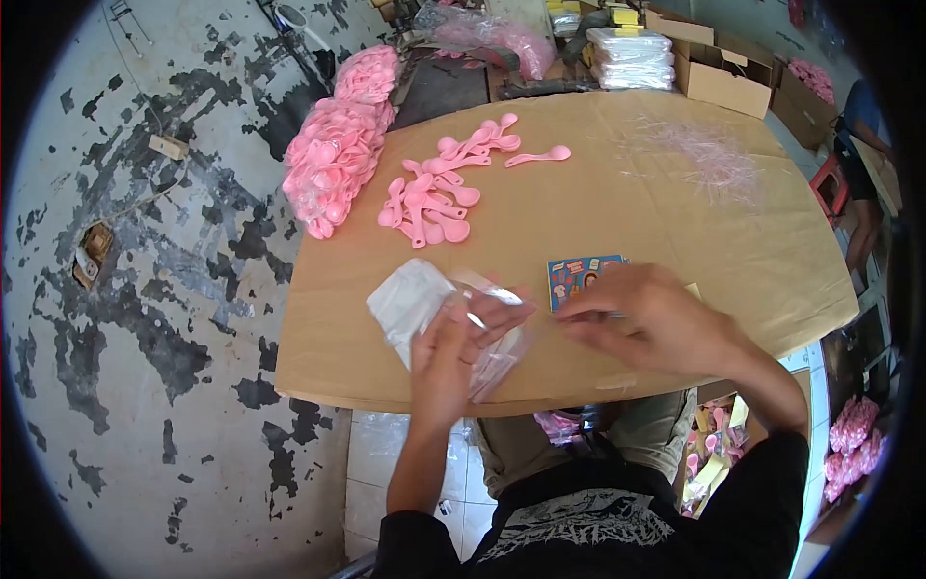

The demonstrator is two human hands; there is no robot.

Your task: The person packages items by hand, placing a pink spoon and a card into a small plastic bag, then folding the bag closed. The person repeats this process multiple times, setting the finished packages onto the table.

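My left hand (446,352) grips a clear plastic bag (497,362), its film spread over the fingers near the table's front edge. Against that hand lies a stack of whitish plastic bags (410,301). To the right, my right hand (646,318) hovers in front of a blue printed card pile (571,280), partly covering it. Its thumb and fingers look a little apart, slightly blurred, and nothing shows between them. Farther back lie several loose pink spoons (429,207), with one spoon (538,156) set apart from the heap.
Bulging bags of pink spoons (333,159) line the table's left edge. Thin plastic strands (719,164) lie at the back right. Behind the table are stacked clear packs (632,63) and a cardboard box (723,77). A person (863,125) sits at the far right.
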